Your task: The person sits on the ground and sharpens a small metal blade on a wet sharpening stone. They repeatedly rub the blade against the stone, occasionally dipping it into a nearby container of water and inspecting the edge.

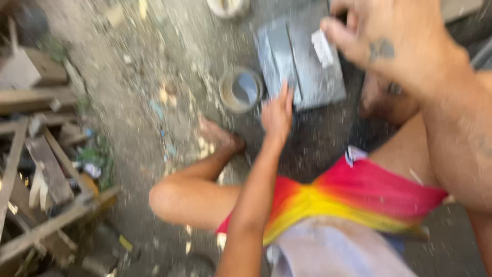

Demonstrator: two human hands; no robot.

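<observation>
Grey slab (pixel 307 66) lies under the flat, open left hand (pixel 277 115), round tin (pixel 241 90) beside; right hand's (pixel 389 46) grip unclear.

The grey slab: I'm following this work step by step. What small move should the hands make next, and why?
Probably bring the right hand down onto the grey slab. The left hand lies flat on the slab's near edge, as if steadying it, while the right hangs above with a small white piece at its fingertips. The picture is blurred, so the grip is unclear.

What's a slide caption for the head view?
Seated on the ground, left hand steadies a grey slab beside a tin; right hand raised above it.
</observation>
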